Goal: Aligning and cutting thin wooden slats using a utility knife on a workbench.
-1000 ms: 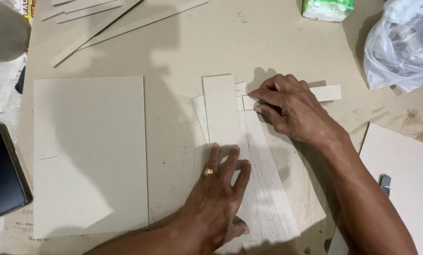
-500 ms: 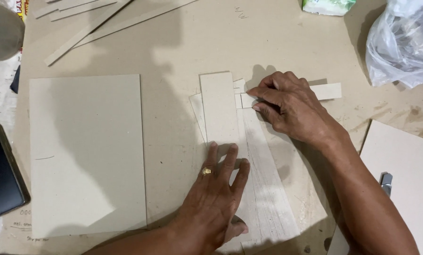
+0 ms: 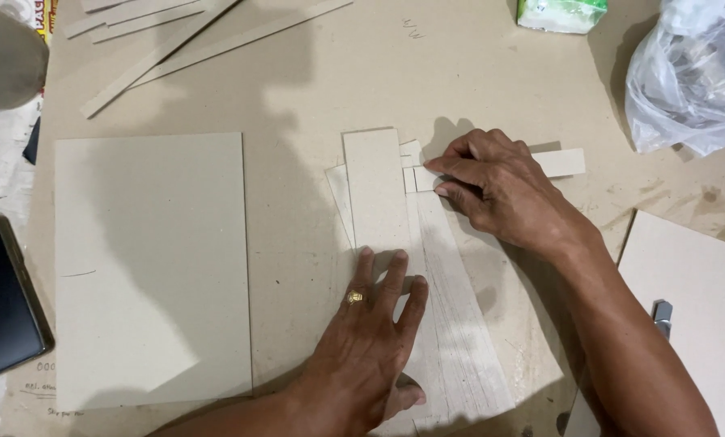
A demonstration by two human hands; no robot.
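Two hands are working over a stack of grey card pieces near the middle of the surface. The left hand is lying flat with fingers spread wide, pressing down on the lower end of an upright card strip and the pale whitish sheet beneath it; a gold ring is showing on one finger. The right hand, at 3 o'clock from the strip, is pinching a narrow card strip between thumb and fingertips, that strip lying crosswise and touching the upright one's right edge. A large grey board is resting at 9 o'clock from the hands, well apart. A dark phone is lying at the far left edge. Several long thin offcuts are sitting at 11 o'clock, a clear plastic bag at 2 o'clock.
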